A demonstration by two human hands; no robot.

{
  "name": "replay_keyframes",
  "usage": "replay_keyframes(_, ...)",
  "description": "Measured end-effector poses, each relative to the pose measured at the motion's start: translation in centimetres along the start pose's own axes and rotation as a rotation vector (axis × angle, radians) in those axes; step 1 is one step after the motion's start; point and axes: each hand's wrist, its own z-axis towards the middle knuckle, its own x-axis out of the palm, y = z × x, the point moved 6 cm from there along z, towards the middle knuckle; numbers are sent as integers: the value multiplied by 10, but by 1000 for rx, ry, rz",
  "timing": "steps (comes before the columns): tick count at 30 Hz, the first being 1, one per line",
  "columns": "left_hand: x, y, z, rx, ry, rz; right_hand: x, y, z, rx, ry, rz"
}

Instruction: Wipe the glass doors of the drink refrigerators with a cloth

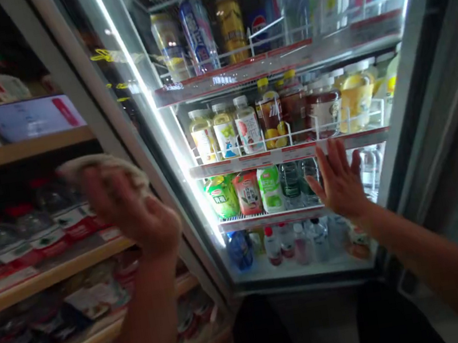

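My left hand [131,210] is closed on a pale cloth [102,165], held up against the left part of the drinks cooler's glass door [135,99]. My right hand [339,180] is open, fingers spread and pressed flat on the glass near the door's right side, at the height of the third shelf. Behind the glass, lit shelves hold several bottles and cans: juice bottles [226,128] on the second shelf, green and white cartons and bottles [249,191] below, small water bottles [296,242] at the bottom.
Wooden store shelves [49,275] at the left carry red-capped bottles and packaged goods, seen partly through the glass. The cooler's dark frame [430,99] runs down the right side. The floor below is dark.
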Motion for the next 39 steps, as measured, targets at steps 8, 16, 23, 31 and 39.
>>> replay_keyframes(8,125,-105,-117,657,440,-43,2,4,34,5,131,-97)
replay_keyframes(16,114,-79,-88,433,325,56,1,2,33,3,235,-95)
replay_keyframes(23,102,-64,-74,298,288,132,-3,4,33,8,263,-93)
replay_keyframes(31,103,-60,-82,344,379,126,-2,6,32,0,241,-116)
replay_keyframes(39,105,-75,-81,465,416,108,0,4,32,6,241,-117)
